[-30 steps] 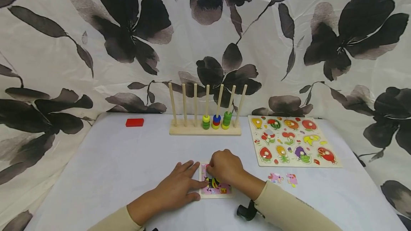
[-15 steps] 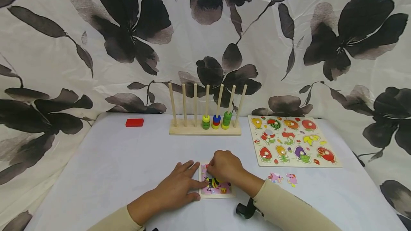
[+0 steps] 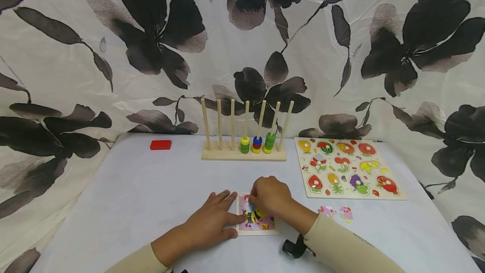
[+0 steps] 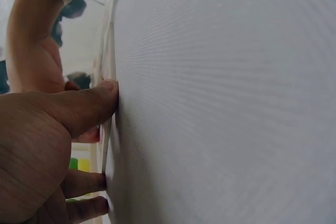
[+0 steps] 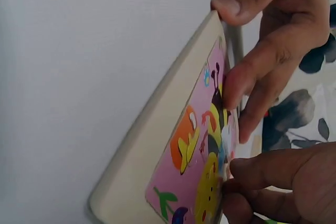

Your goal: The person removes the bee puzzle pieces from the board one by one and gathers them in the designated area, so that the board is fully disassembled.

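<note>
Wooden-edged puzzle (image 3: 256, 222) under both hands (image 3: 206, 222) (image 3: 272, 196)

In the head view, two forearms (image 3: 170, 243) in beige sleeves (image 3: 352, 245) slanted in from the bottom of the frame, toward the lower centre. The left hand (image 3: 212, 222) lay palm down, its fingers spread: three pointed toward the top, while forefinger and thumb reached rightward, apart from each other. The right hand (image 3: 270, 196) was bent at the knuckles, fingers curled down and leftward. In the right wrist view's lower right corner, its thumb and forefinger came close together at the tips; whether they pinched anything was too hidden to tell.
</note>
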